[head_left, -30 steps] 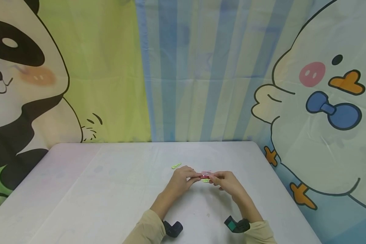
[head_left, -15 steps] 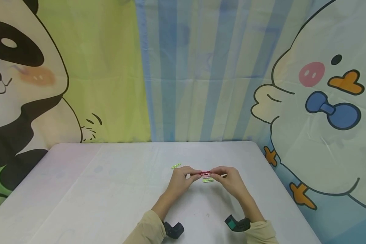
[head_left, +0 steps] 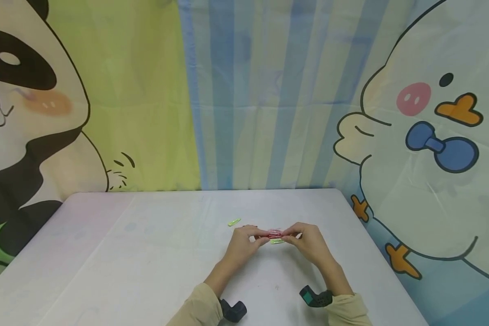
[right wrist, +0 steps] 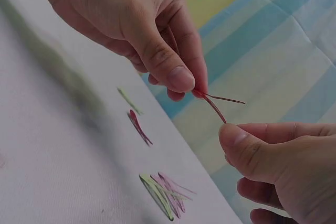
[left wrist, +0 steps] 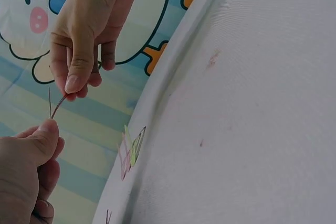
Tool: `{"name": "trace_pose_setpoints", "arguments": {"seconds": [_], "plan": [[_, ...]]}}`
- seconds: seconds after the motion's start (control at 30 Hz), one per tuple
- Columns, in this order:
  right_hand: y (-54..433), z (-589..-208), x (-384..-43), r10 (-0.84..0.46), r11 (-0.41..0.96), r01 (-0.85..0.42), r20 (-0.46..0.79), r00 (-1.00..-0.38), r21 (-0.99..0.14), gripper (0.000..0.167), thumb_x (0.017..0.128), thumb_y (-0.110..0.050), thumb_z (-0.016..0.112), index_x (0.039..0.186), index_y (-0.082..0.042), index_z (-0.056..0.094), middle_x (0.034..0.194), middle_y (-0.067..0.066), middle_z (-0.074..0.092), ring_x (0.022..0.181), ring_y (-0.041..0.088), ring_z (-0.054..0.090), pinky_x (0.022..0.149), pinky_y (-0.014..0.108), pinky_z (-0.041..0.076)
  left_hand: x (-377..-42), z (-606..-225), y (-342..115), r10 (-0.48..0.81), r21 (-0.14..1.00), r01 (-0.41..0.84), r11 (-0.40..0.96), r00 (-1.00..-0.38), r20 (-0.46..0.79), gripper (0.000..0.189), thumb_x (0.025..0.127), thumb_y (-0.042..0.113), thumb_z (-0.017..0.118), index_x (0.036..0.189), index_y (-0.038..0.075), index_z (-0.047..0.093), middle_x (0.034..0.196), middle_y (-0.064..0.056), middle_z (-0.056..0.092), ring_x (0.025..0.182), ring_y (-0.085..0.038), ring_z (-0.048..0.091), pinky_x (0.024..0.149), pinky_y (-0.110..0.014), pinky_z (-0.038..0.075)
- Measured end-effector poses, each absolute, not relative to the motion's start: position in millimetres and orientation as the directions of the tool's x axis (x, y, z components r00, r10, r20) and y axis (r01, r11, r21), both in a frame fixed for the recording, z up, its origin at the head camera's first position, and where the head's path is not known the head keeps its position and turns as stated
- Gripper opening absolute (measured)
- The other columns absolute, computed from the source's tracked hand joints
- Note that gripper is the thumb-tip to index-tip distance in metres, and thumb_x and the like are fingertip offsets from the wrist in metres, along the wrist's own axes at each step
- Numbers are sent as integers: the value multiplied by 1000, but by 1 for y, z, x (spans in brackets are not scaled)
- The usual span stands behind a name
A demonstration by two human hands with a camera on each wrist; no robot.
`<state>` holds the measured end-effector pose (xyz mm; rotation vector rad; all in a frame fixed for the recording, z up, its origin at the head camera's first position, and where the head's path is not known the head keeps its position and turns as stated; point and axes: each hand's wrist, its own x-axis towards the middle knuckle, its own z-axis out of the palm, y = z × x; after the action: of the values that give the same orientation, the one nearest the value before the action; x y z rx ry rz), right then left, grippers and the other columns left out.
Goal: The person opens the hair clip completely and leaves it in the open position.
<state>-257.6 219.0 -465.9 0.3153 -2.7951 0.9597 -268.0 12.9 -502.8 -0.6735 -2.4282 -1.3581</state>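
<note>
One splayed red clip (head_left: 275, 235) spans the left hand (head_left: 241, 242) and right hand (head_left: 309, 241), each pinching it.

Table (head_left: 146, 271) (white), green clips (right wrist: 156, 196), pink clips (right wrist: 171, 194), red clip (right wrist: 138, 126)

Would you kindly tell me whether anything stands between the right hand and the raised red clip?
Nothing visible does: the right hand pinches one strip of the raised red clip directly, the left hand holding its other end. The other clips lie on the table below.
</note>
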Motion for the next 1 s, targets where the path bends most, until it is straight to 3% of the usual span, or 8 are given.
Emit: {"name": "trace_pose_setpoints", "arguments": {"seconds": [0.33, 0.77, 1.0], "plan": [[232, -474, -257, -205, 839, -307, 260, -943, -449, 7, 73, -22, 80, 79, -23, 76, 77, -13, 68, 72, 4, 59, 64, 24, 46, -267, -525, 32, 245, 671, 543, 504, -836, 492, 18, 80, 18, 76, 97, 14, 76, 87, 5, 74, 71, -4, 57, 65, -17, 43], [238, -490, -266, -219, 843, -302, 229, -948, -445, 7, 73, -21, 80, 77, -24, 75, 74, -13, 67, 70, 3, 57, 61, 22, 44, -267, -535, 39, 240, 660, 503, 559, -859, 452, 15, 79, 18, 77, 94, 14, 76, 83, 5, 73, 68, -2, 54, 61, -14, 42], [237, -496, -268, -207, 845, -288, 221, -953, -451, 8, 73, -19, 80, 76, -24, 75, 75, -12, 68, 71, 5, 58, 63, 25, 46, -269, -538, 39, 271, 578, 510, 638, -850, 451, 13, 79, 22, 76, 92, 18, 76, 82, 9, 72, 68, 1, 50, 63, -17, 38]]}}
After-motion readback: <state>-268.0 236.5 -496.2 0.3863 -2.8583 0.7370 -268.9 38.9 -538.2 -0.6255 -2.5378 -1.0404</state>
